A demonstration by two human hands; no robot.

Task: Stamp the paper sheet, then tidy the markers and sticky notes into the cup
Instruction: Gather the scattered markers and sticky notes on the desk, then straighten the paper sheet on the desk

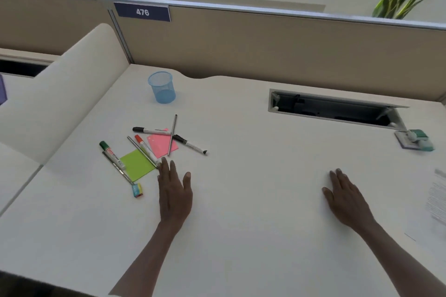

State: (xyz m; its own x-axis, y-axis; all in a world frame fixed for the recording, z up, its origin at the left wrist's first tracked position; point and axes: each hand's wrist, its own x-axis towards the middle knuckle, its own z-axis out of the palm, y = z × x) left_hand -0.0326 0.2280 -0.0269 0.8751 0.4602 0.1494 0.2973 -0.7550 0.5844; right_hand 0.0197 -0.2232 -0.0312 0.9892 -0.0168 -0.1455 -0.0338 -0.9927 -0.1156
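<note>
— Two hands over the white counter [241,236], both empty. What lies furthest left?

— A green-capped marker [111,153], with a thin pen beside it and a small coloured eraser [138,190] at the pen's near end. Next come a green sticky note [137,164], a red-capped marker [144,149] and a pink sticky note [162,144], with two black-capped markers and a grey stick crossing it.

— And the cup?

— The blue mesh cup [162,87] stands upright behind that heap, well apart from it.

— The left hand [174,194]?

— Flat, palm down, fingers straight and together, thumb out; its fingertips reach just beside the green note's corner (whether they touch it, I cannot tell).

— The right hand [345,196]?

— Also spread flat, palm down, fingers angled up and leftward, holding nothing. Further right sit the stamp [415,140] and, cut by the edge, the printed paper sheet [437,200].
</note>
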